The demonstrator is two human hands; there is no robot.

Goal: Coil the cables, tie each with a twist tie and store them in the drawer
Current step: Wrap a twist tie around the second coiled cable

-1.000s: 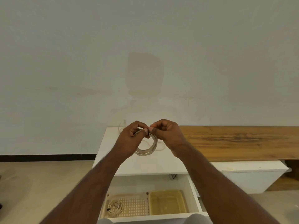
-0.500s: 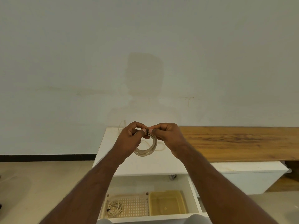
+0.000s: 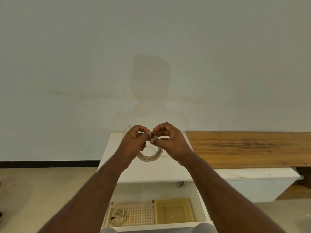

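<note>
While both hands [image 3: 151,142] pinch it, the coiled cable [image 3: 149,157] hangs (unlabelled).

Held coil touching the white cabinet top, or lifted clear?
Cannot tell. The head view, the only one, shows the coil hanging from both hands before the cabinet top; no gap or contact shows.

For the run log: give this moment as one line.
left hand: pinches twist tie | right hand: pinches twist tie | coiled cable: held above cabinet top | drawer: open, one tied cable in perforated tray
</note>
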